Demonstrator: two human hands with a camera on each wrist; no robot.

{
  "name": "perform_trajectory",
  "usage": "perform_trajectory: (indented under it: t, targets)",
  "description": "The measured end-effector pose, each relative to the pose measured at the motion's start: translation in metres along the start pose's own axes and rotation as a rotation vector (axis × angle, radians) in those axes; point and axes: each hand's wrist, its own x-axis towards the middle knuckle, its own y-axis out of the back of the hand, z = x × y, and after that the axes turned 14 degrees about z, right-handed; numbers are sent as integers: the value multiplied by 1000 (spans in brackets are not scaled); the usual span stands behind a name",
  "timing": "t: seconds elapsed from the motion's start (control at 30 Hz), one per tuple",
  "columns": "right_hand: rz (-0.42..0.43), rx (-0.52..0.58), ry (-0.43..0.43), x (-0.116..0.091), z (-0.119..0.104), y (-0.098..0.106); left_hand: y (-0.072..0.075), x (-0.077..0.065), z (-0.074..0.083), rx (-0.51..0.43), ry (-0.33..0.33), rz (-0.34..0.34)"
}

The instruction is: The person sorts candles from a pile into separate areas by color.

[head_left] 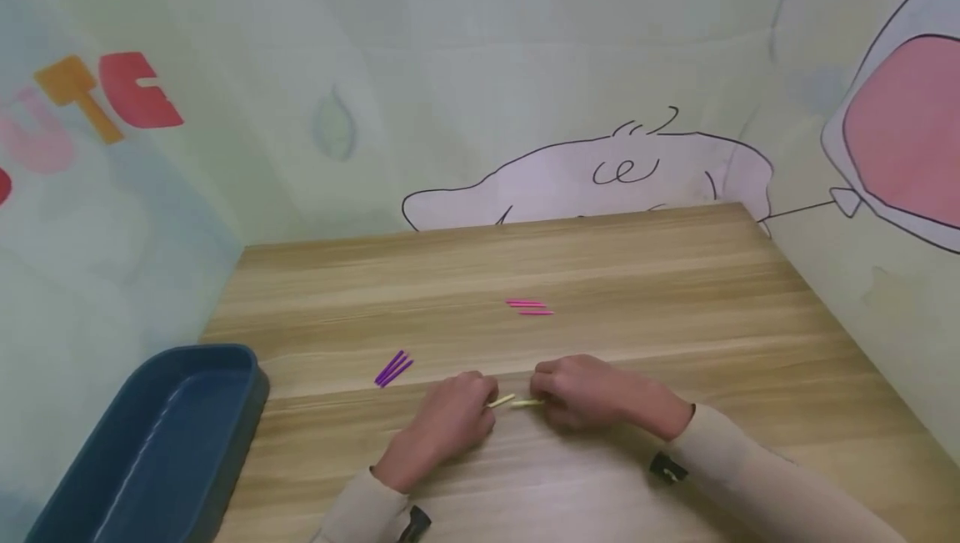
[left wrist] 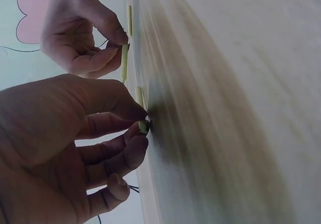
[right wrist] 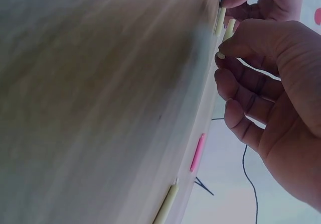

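Observation:
Thumb and fingertips of my left hand (head_left: 453, 414) pinch a thin pale yellow candle (head_left: 502, 400) low over the wooden table. My right hand (head_left: 588, 389) pinches a second pale yellow candle (head_left: 527, 403) the same way. The two candles point toward each other, their tips close together in the head view. A third yellow candle (right wrist: 166, 204), with a wick at its end, lies on the table in the right wrist view. In the head view, several purple candles (head_left: 393, 369) lie beyond my left hand, and pink candles (head_left: 530, 307) lie farther back.
A deep blue tray (head_left: 258, 393) stands at the left edge of the wooden table (head_left: 637, 276). Walls of printed cloth (head_left: 300, 42) with cartoon drawings rise behind the table and on both sides.

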Motion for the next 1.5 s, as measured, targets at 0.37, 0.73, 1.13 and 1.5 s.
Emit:
perform_trajectory:
  t: [0.37, 0.73, 1.13, 1.5]
  targets:
    - [23, -29, -57, -10, 11, 5, 4, 1, 3, -6, 10, 16]
    - [27, -39, -141, -27, 21, 14, 2, 5, 3, 10, 18, 16]
    - [87, -51, -179, -53, 34, 24, 1, 6, 5, -9, 33, -15]
    - [123, -68, -229, -70, 46, 38, 1, 6, 6, -18, 37, -22]
